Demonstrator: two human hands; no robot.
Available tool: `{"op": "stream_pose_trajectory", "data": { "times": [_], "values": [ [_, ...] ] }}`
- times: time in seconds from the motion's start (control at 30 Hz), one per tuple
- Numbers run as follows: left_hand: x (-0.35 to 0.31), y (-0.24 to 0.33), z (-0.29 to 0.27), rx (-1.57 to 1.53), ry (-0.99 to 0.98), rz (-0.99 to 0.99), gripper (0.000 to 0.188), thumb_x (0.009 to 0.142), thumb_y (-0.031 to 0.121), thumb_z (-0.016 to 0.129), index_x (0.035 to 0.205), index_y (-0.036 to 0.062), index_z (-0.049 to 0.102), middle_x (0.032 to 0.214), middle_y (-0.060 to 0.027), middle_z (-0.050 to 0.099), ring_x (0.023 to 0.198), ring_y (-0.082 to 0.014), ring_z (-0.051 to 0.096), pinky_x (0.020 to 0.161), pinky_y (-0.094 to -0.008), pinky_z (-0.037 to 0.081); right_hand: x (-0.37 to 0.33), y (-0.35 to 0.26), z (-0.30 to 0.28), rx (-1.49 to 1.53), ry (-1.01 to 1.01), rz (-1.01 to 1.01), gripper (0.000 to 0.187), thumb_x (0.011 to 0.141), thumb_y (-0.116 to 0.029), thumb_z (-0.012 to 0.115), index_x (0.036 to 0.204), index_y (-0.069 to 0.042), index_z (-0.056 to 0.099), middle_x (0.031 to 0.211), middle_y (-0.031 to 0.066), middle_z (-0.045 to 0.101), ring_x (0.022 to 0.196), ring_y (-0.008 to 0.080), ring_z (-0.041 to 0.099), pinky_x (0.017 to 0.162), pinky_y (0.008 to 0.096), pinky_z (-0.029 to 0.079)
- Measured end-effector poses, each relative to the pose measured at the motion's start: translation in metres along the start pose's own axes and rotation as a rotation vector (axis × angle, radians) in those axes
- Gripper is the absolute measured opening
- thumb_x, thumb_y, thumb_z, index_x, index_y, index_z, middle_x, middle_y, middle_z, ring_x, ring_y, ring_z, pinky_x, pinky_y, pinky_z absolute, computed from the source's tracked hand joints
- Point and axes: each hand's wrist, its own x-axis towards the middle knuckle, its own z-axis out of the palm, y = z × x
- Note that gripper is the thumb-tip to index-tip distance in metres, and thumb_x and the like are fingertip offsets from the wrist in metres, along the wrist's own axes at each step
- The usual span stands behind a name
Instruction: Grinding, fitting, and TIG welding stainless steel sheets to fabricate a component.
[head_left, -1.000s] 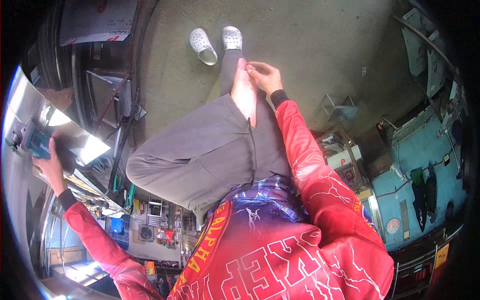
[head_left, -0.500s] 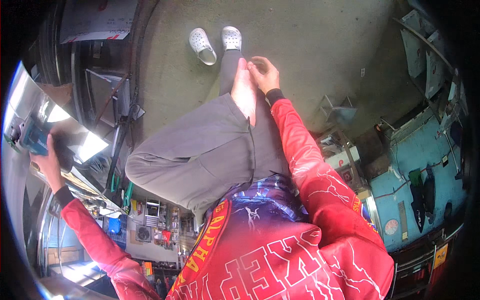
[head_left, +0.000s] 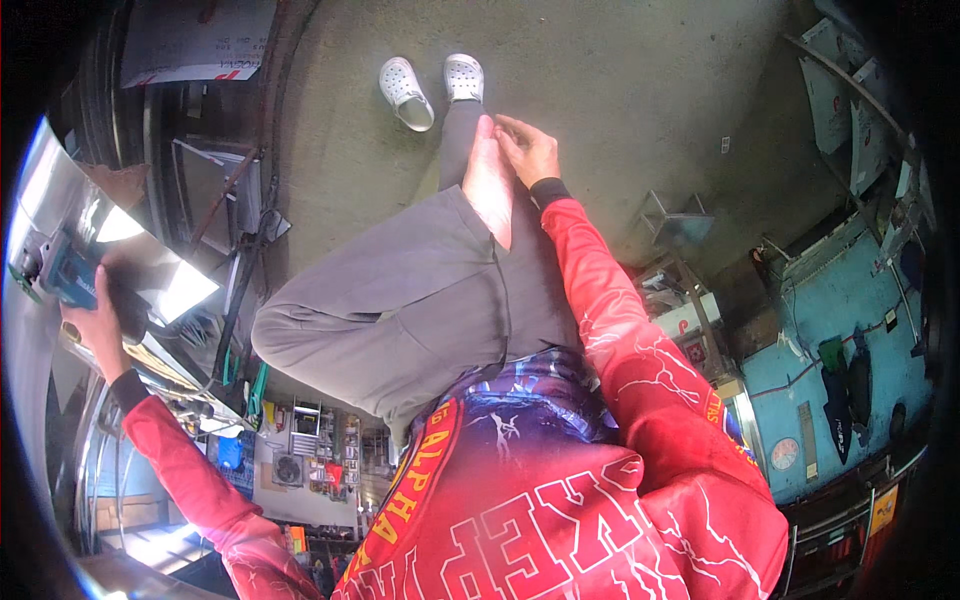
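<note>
At the far left, my left hand (head_left: 97, 325) is wrapped round a teal and black power tool (head_left: 75, 275). The tool rests on a shiny metal sheet (head_left: 150, 262); its front end is too dark and bent by the lens to make out. My right hand (head_left: 530, 152) is at my bare foot (head_left: 490, 190), which lies across my other leg. The fingers are bent, with their tips at the toes. White perforated clogs stand on the floor: one empty (head_left: 405, 92), the other (head_left: 463, 78) on my other foot.
Metal frames and offcuts (head_left: 230, 185) lean beside the metal sheet. A small metal stand (head_left: 680, 215) is on the concrete floor (head_left: 620, 90) to the right. Beyond it is a worn blue surface (head_left: 830, 300) with dark items. Shelves of small goods (head_left: 335, 450) show at lower left.
Both hands keep almost the same place; the power tool stays on the metal sheet. The right fingers have shifted slightly at the toes.
</note>
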Motion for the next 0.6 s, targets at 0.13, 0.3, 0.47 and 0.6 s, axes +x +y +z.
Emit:
{"op": "stream_pose_trajectory", "data": {
  "times": [0.13, 0.3, 0.47, 0.6],
  "values": [
    [0.001, -0.001, 0.002, 0.007, -0.001, 0.004, 0.093, 0.085, 0.044, 0.081, 0.143, -0.0144, 0.038, 0.138, -0.0257, 0.053, 0.122, -0.0298, 0.056, 0.105, -0.0378, 0.042, -0.008, -0.004, 0.0, -0.217, 0.163, -0.153, 0.021, 0.085, -0.026, 0.078, 0.104, -0.016, 0.079, 0.102, 0.0062, 0.075, 0.087, 0.0273, 0.073, 0.08, 0.0365, 0.059],
    [0.004, -0.013, 0.003, 0.03, 0.023, 0.006, 0.099, 0.083, 0.048, 0.082, 0.143, -0.0155, 0.036, 0.137, -0.0276, 0.053, 0.122, -0.0305, 0.057, 0.105, -0.0375, 0.042, -0.013, -0.01, -0.001, -0.32, 0.198, -0.26, 0.018, 0.085, -0.028, 0.077, 0.102, -0.022, 0.079, 0.119, 0.0012, 0.07, 0.098, 0.0253, 0.071, 0.083, 0.0383, 0.059],
    [0.007, -0.016, 0.004, 0.052, 0.032, 0.01, 0.098, 0.083, 0.048, 0.082, 0.143, -0.0159, 0.036, 0.135, -0.0276, 0.054, 0.12, -0.0304, 0.058, 0.105, -0.0375, 0.043, -0.007, -0.009, -0.003, -0.365, 0.131, -0.277, 0.019, 0.086, -0.027, 0.075, 0.105, -0.023, 0.078, 0.125, 0.0007, 0.067, 0.107, 0.0247, 0.069, 0.087, 0.0391, 0.058],
    [0.005, -0.015, 0.005, 0.031, 0.038, 0.018, 0.095, 0.084, 0.047, 0.081, 0.142, -0.0156, 0.039, 0.134, -0.0274, 0.055, 0.12, -0.0305, 0.058, 0.104, -0.0379, 0.043, -0.001, -0.008, -0.007, -0.326, 0.032, -0.2, 0.024, 0.088, -0.028, 0.074, 0.11, -0.02, 0.077, 0.12, 0.003, 0.07, 0.106, 0.0273, 0.069, 0.088, 0.0392, 0.057]
  ]
}}
